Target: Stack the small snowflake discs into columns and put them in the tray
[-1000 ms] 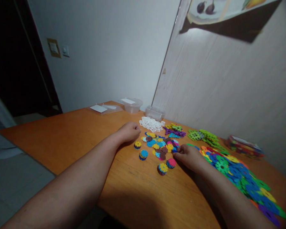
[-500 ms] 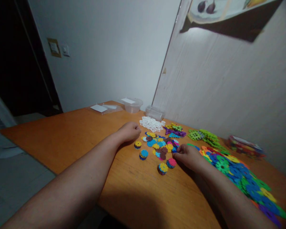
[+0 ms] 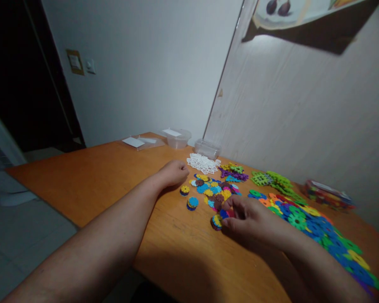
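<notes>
My right hand (image 3: 241, 213) pinches a small dark blue disc (image 3: 223, 214) between thumb and fingers. Just beside and above the front stack with a yellow top (image 3: 216, 221) is where that disc is held. A pink-topped stack (image 3: 230, 213) is mostly covered by the hand. My left hand (image 3: 174, 172) rests curled on the table; whether anything is inside it is hidden. Near it stand a short yellow-topped stack (image 3: 185, 190) and a blue-topped stack (image 3: 192, 203). Behind my right hand lies a loose pile of small scalloped discs (image 3: 212, 189) in blue, yellow, brown and pink.
White lattice pieces (image 3: 203, 163) lie beyond the discs. Clear tubs (image 3: 177, 140), a clear box (image 3: 207, 150) and a plastic bag (image 3: 144, 142) stand at the back. Large coloured flower discs (image 3: 322, 229), green lattice pieces (image 3: 279, 182) and a package (image 3: 329, 194) occupy the right.
My right hand has moved from the edge of the loose pile toward the front stacks, bringing a dark blue disc. My left hand stays in place. The view has shifted slightly.
</notes>
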{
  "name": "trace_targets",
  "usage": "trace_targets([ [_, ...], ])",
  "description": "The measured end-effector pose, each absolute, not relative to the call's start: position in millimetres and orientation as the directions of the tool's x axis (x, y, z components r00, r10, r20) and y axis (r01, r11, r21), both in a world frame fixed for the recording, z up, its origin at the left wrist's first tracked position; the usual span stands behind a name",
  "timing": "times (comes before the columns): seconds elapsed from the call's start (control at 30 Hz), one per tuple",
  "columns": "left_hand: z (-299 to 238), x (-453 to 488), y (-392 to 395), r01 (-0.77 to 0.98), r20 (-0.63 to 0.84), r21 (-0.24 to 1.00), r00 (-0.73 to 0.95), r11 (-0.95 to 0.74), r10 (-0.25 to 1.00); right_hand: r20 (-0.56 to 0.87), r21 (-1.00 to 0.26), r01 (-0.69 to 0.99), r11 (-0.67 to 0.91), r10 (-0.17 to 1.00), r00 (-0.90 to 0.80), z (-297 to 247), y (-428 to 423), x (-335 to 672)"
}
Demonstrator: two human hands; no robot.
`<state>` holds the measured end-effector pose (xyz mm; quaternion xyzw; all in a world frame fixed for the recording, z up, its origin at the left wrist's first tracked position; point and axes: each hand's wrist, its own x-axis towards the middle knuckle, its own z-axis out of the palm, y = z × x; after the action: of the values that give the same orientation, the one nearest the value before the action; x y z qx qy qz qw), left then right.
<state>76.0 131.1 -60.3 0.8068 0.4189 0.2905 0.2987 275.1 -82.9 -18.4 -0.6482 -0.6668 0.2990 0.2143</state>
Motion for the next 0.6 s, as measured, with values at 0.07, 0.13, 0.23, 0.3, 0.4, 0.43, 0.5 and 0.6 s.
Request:
trace_targets([
  [0.07, -59.7, 76.0, 130.7, 0.509, 0.216, 0.719, 0.484, -0.474, 0.848, -0.088, -0.632, 0.775, 0.009, 0.993, -0.084, -21.4, -82.9, 273.7],
  [0.13, -59.1, 75.8, 130.9, 0.515, 0.219, 0.711, 0.485, -0.479, 0.847, -0.091, -0.615, 0.788, 0.026, 0.990, -0.104, -23.7, -82.1, 273.5],
  [0.23, -58.7, 75.5, 132.4, 0.521, 0.230, 0.701, 0.481, -0.487, 0.846, -0.110, -0.665, 0.747, 0.011, 0.987, -0.113, -21.9, -81.0, 273.3],
  [0.3, -58.6, 75.6, 133.9, 0.528, 0.234, 0.686, 0.491, -0.500, 0.839, -0.091, -0.750, 0.661, -0.022, 0.993, -0.071, -19.3, -79.1, 274.1],
  [0.4, -58.6, 76.4, 135.9, 0.536, 0.241, 0.666, 0.503, -0.518, 0.830, -0.024, -0.826, 0.560, -0.064, 0.997, 0.077, -20.2, -72.6, 280.0],
  [0.43, -58.7, 76.9, 136.3, 0.538, 0.243, 0.664, 0.502, -0.520, 0.830, -0.008, -0.827, 0.556, -0.082, 0.991, 0.135, -22.7, -69.7, 283.5],
  [0.5, -58.9, 77.7, 136.7, 0.540, 0.246, 0.662, 0.499, -0.520, 0.831, 0.000, -0.809, 0.573, -0.133, 0.974, 0.225, -30.8, -63.4, 292.3],
  [0.6, -59.4, 78.5, 136.4, 0.531, 0.259, 0.663, 0.498, -0.527, 0.828, -0.033, -0.791, 0.583, -0.188, 0.963, 0.266, -44.8, -53.7, 306.2],
])
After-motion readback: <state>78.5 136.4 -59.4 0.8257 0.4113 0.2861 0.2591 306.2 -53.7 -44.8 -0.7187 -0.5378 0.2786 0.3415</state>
